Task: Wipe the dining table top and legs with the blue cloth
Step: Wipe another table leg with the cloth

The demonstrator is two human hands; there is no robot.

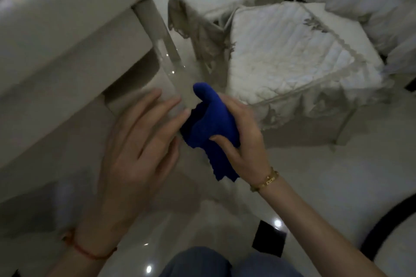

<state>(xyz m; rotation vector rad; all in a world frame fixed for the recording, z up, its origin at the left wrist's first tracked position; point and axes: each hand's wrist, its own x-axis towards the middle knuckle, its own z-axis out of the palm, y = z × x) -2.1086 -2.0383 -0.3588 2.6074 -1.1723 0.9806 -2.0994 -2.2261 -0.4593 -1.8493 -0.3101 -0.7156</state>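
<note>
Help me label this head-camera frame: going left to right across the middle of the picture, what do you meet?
Dining table → left hand, open → blue cloth → right hand, its fingers gripping the cloth → white cushioned chair.

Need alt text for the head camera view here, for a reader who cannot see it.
A person's right hand grips a bunched blue cloth beside a pale table leg, while the left hand reaches toward the cloth with fingers straight. A chair with a white quilted cover stands on the glossy floor to the right.
</note>
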